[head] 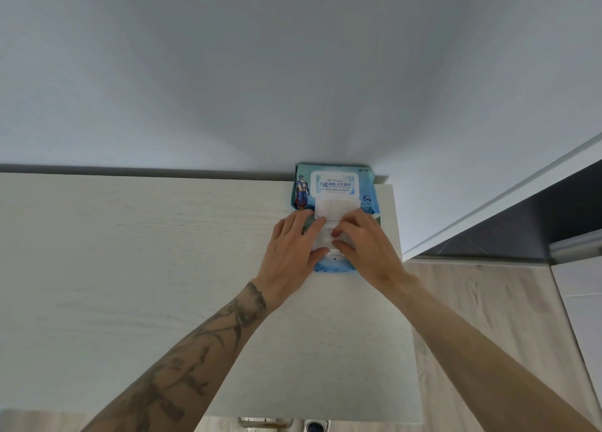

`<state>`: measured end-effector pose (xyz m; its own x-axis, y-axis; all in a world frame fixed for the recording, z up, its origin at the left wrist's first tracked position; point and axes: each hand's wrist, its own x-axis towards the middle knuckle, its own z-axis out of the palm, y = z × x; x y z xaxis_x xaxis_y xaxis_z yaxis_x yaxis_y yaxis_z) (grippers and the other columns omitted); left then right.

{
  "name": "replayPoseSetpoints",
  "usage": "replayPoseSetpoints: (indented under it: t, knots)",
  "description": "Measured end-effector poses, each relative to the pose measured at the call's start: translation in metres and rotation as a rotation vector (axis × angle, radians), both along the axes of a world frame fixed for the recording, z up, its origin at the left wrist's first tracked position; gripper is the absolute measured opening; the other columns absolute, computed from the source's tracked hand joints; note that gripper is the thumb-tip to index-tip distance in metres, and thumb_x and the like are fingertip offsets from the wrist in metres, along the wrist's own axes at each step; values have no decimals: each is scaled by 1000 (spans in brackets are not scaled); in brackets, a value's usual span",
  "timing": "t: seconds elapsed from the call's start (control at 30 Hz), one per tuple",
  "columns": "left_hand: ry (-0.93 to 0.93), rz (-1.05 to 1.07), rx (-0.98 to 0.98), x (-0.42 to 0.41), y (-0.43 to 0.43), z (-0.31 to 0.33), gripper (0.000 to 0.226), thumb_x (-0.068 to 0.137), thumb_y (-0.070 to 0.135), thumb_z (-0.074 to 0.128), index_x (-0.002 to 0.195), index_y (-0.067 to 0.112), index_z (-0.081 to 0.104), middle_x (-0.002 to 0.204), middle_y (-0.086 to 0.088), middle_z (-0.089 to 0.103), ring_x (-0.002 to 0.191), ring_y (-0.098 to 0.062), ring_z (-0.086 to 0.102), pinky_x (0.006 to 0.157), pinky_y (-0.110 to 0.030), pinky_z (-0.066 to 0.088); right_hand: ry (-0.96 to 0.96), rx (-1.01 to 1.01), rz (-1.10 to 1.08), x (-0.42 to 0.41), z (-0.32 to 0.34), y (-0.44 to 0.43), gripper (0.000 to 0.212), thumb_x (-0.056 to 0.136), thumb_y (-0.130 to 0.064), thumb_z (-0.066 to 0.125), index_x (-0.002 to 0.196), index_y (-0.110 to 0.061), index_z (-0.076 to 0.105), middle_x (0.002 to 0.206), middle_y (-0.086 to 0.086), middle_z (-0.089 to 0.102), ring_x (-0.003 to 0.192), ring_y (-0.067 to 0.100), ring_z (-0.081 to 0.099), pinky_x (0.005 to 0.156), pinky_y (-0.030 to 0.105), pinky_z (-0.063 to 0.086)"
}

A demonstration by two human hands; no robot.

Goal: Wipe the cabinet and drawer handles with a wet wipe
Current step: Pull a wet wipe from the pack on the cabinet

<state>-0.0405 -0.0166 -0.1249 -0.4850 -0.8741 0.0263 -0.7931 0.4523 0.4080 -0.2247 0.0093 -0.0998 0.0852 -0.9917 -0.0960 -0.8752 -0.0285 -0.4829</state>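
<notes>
Head view, looking steeply down onto a white wood-grain desk [130, 268] w/ a pale grey-blue wall [293, 73] behind its far edge. At far R corner of desk, pushed up against the wall: wet-wipe pack [371, 205], teal-blue, lying flat, long axis running far-to-near, R side just short of desk's R edge. On far half of pack, a white label panel [334, 182] w/ blue print; just nearer, toward pack's middle, a white plastic flap [335, 207]. Both hands on near half of pack: left hand [293, 246] laid on pack's L side, fingers fairly straight and a bit spread, pressing down, thumb reaching in to the white plastic; right hand [368, 249] on pack's R side, fingers curled, fingertips and thumb nipping at the white plastic in the middle. Can't tell whether lid or a wipe between them. Thumbs close together over pack's centre. Dark tattoo lines along left forearm [195, 350]; right forearm [472, 350] plain. Beyond desk's R edge, lower down: light wood-look floor [472, 317], plus white trim strip [488, 203] and dark panel [521, 223] running diagonally along wall base. At far R of view, a silver bar [575, 247], prob. a handle, atop a white cabinet front [583, 301], well apart from hands and pack.
</notes>
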Motion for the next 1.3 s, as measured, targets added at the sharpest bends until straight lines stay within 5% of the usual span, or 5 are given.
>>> replayPoseSetpoints:
  t: [0.47, 0.73, 0.9, 1.3]
  knots:
    - [-1, 29, 22, -2, 1, -3, 64, 102, 39, 70, 158, 23, 46, 164, -7, 40, 153, -29, 34, 127, -42, 26, 168, 61, 102, 6, -7, -16, 16, 109, -23, 55, 113, -9, 61, 132, 8, 50, 136, 27, 45, 115, 42, 44]
    - [-7, 57, 17, -5, 2, -5, 64, 100, 41, 72, 157, 25, 47, 164, -5, 42, 153, -28, 35, 127, -42, 26, 70, 14, 112, 9, 13, -26, 14, 108, -25, 57, 112, -11, 58, 120, 4, 53, 115, 22, 56, 95, 39, 56]
    - [3, 45, 12, -4, 2, -8, 62, 101, 41, 70, 157, 25, 47, 163, -6, 42, 152, -29, 37, 126, -43, 28, 158, 108, 99, 6, 5, -18, 27, 102, -28, 68, 119, -8, 61, 136, 8, 55, 131, 27, 54, 107, 40, 53]
    - [1, 65, 26, -3, 2, -8, 65, 100, 41, 71, 158, 25, 45, 164, -3, 39, 153, -26, 32, 127, -41, 25, 93, 89, 92, 4, 4, -17, 20, 110, -23, 53, 118, -5, 52, 131, 9, 53, 126, 22, 55, 110, 40, 51]
